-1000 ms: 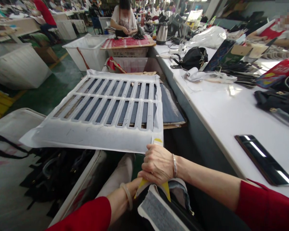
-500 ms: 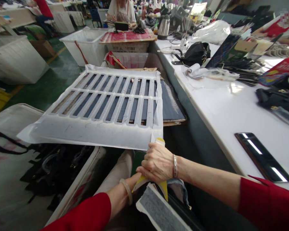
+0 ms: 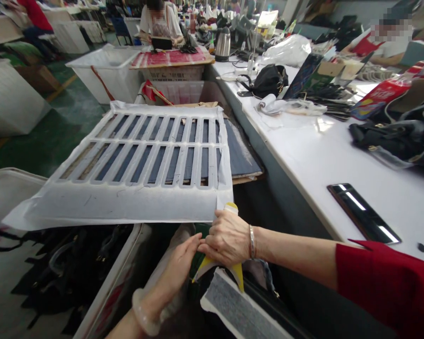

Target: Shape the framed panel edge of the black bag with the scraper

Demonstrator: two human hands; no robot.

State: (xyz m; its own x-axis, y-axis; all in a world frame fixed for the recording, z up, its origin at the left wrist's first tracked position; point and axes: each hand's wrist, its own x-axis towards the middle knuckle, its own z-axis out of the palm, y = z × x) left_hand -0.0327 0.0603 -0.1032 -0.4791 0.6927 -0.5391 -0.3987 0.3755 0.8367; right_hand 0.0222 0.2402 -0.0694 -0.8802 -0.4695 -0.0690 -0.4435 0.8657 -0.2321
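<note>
Yellow-and-white tool (image 3: 229,209) right below the slotted white sheet (image 3: 134,160). Right hand (image 3: 229,238) fingers wrapped tight around it. Left hand (image 3: 180,263) fingers together, touching nearby.

I can't see most of the yellow tool (image 3: 233,272): my right hand (image 3: 229,238) covers its middle. The left hand (image 3: 178,267) hides its own fingers' grip. The grey strip (image 3: 238,313) runs off the bottom edge, and the far workers' faces are blurred.
</note>
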